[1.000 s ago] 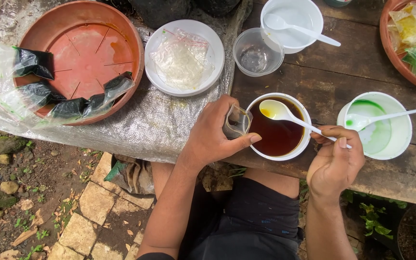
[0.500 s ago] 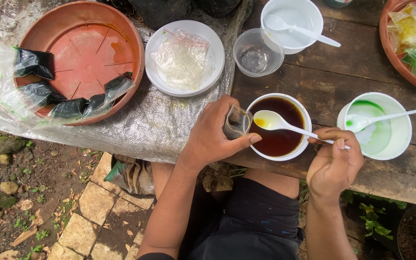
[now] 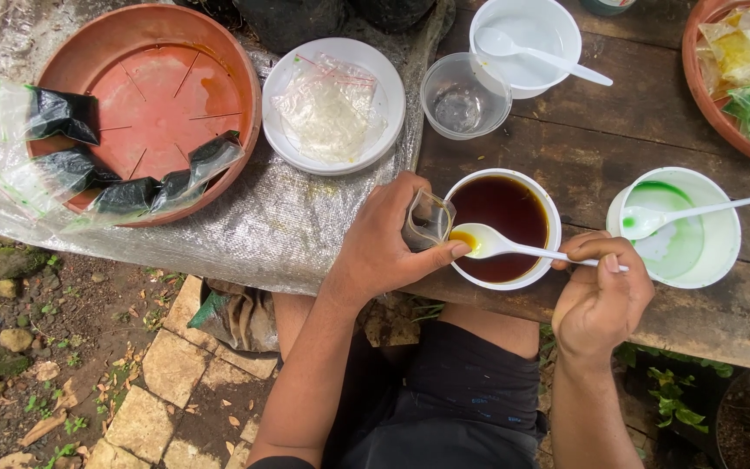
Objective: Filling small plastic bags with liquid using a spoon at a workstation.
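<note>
My left hand (image 3: 388, 243) holds a small clear plastic bag (image 3: 427, 219) open at the left rim of a white bowl (image 3: 549, 207) of dark brown liquid. My right hand (image 3: 601, 295) grips the handle of a white spoon (image 3: 496, 243). The spoon's bowl holds a little brown liquid and rests at the bag's mouth, against my left thumb.
A white bowl with green liquid and a spoon (image 3: 683, 227) stands to the right. Behind are an empty white bowl with spoon (image 3: 527, 43), a clear cup (image 3: 464, 95), a white plate with clear bags (image 3: 333, 104), and a terracotta saucer (image 3: 145, 95) holding dark filled bags.
The spoon has moved left and down from over the brown bowl to the mouth of the bag. My left hand has stayed in place with the bag.
</note>
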